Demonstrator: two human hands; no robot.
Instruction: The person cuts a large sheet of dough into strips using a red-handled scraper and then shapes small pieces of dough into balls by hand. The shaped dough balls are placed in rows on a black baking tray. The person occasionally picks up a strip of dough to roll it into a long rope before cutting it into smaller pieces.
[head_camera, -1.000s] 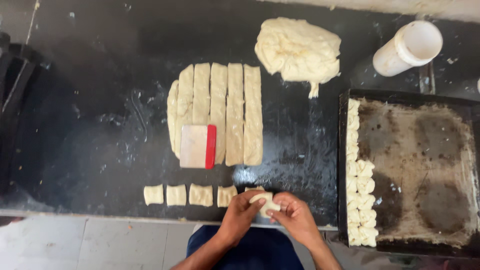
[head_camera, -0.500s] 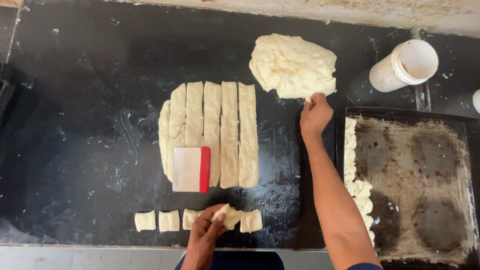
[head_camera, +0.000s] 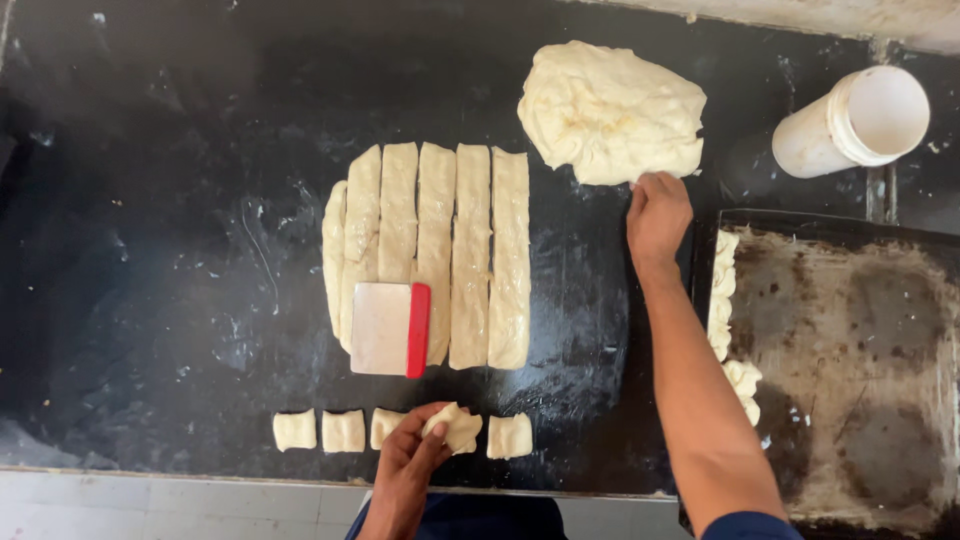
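Note:
My left hand (head_camera: 408, 458) pinches a small dough piece (head_camera: 455, 428) lifted a little out of the row of cut dough squares (head_camera: 343, 430) at the near edge of the black counter. My right hand (head_camera: 656, 215) reaches far out and its fingertips touch the lower edge of the big dough lump (head_camera: 608, 110). Several long dough strips (head_camera: 450, 250) lie side by side in the middle. On their near left end rests a metal scraper with a red handle (head_camera: 390, 328).
A dark baking tray (head_camera: 850, 360) sits at the right, with shaped dough pieces (head_camera: 722, 300) along its left edge. A white plastic container (head_camera: 852, 122) lies tipped at the back right. A tiled ledge runs along the counter's front edge.
A second ago both hands were together at the front edge working one piece. My right hand has since reached out to the big dough lump, and my left hand took a piece from the row.

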